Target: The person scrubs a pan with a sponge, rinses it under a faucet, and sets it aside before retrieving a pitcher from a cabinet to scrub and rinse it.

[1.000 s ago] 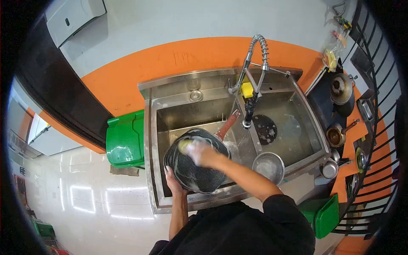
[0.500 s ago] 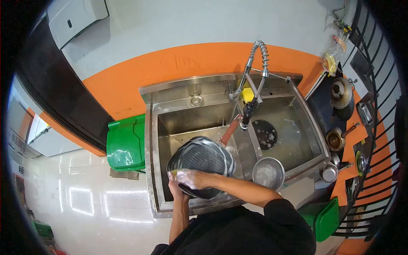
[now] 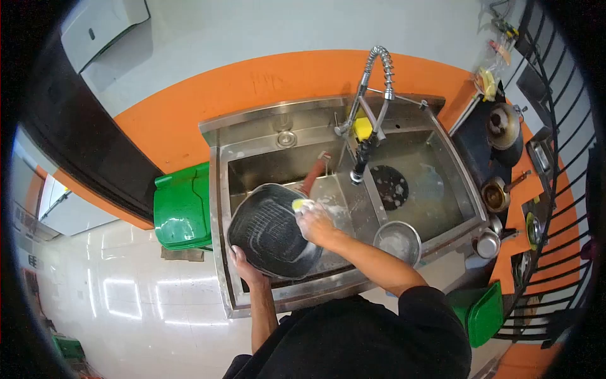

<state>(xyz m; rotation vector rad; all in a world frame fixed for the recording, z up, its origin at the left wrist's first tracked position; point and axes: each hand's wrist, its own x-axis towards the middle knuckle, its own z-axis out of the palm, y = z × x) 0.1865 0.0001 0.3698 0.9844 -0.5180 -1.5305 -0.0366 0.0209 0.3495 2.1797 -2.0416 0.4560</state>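
Observation:
A dark ridged grill pan [image 3: 268, 230] with soap suds lies tilted over the left basin, its reddish handle [image 3: 312, 175] pointing up toward the back. My left hand [image 3: 248, 268] grips the pan's near left rim. On the pan's right side, my right hand [image 3: 315, 223] holds a yellow sponge [image 3: 302, 204] against the inner wall near the handle. Foam covers some of my right hand's fingers. Right of the pan, a metal bowl [image 3: 398, 243] sits at the front edge of the sink.
The right basin [image 3: 435, 208] holds water and a dark round item [image 3: 389, 187]. A spring faucet [image 3: 382, 69] rises behind, beside a yellow block [image 3: 362, 129]. Green bins [image 3: 183, 205] flank the sink. Pans [image 3: 495, 194] stand at the right.
The pan has turned and shifted left. My right hand has moved with the sponge from the near left rim to the right side by the handle. My left hand has moved slightly left.

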